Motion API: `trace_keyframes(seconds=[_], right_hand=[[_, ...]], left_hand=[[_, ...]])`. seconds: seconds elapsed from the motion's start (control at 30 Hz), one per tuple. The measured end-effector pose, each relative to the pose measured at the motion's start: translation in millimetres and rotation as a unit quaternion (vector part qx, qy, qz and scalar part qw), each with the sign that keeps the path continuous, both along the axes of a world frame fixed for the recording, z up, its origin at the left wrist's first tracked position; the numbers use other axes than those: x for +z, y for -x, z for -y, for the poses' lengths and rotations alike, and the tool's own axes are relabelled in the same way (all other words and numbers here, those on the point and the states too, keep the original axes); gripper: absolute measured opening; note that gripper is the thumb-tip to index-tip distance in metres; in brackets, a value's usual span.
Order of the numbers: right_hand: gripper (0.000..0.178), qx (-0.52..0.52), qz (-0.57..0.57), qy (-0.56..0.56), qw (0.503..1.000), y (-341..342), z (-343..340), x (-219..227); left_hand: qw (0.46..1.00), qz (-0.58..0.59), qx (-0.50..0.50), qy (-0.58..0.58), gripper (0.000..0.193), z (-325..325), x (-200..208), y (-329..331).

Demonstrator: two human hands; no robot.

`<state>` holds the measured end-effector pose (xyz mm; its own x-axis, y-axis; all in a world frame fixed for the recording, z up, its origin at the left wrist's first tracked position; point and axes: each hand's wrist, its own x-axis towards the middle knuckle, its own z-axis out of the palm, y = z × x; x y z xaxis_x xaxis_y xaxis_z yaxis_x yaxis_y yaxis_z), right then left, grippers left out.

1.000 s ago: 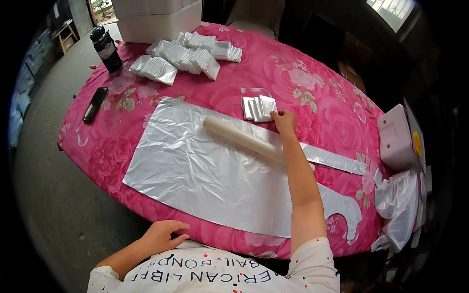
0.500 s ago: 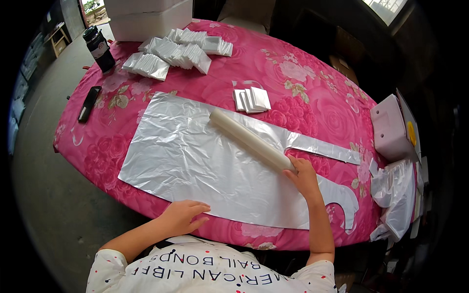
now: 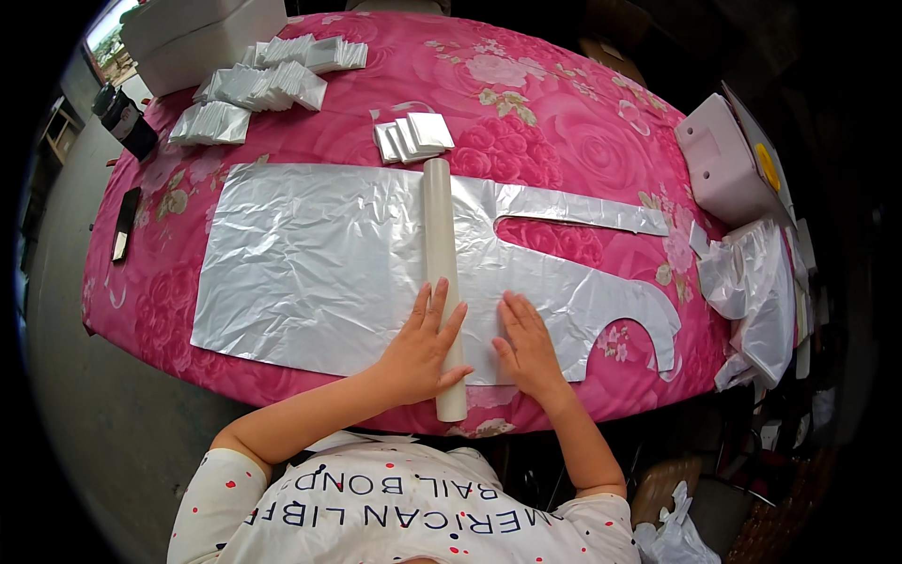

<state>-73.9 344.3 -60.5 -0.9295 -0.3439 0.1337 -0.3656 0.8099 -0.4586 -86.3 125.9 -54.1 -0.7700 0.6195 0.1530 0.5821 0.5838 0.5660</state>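
A silvery-white plastic apron (image 3: pixel 310 263) lies spread on the table, its neck loop and strap cut-outs toward the right. Across its middle rests a pale, smooth tube (image 3: pixel 439 216), pointing from the far side to my near edge. My left hand (image 3: pixel 420 343) lies on the near part of this tube with its fingers spread. To the right of the tube, my right hand (image 3: pixel 528 343) rests on the apron, fingers stretched out and holding nothing. Just beyond the tube's far end sits a small group of folded silvery packets (image 3: pixel 413 138).
Several rows of folded packets (image 3: pixel 268 86) lie at the far left beside a white foam box (image 3: pixel 193 42). A dark bottle (image 3: pixel 125 124) and a black phone-like object (image 3: pixel 125 226) are near the left edge. A pink box (image 3: pixel 733 160) and crumpled plastic (image 3: pixel 752 291) stand right, on the pink floral tablecloth (image 3: pixel 601 141).
The tube has turned from slanting to nearly straight away from me. My left hand has moved from the apron's near edge onto the tube; my right hand has let go of it.
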Motion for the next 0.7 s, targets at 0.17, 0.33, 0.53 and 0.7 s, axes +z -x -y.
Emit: trace_keyframes(seconds=[0.17,0.33,0.53,0.7], right_hand=[[0.052,-0.182,-0.052,-0.097,0.977,7,-127,-24],[0.041,-0.405,-0.089,-0.129,0.901,-27,-249,-36],[0.027,-0.426,-0.138,-0.196,0.872,-36,-267,-41],[0.01,-0.462,-0.187,-0.199,0.844,-35,-243,-23]], left_hand=[[0.999,-0.014,0.0,0.033,0.074,-21,2,-19],[0.999,-0.012,-0.003,0.041,0.071,-39,6,-32],[0.998,0.002,0.005,0.063,0.07,-45,8,-35],[0.997,0.015,0.005,0.079,0.069,-47,7,-36]])
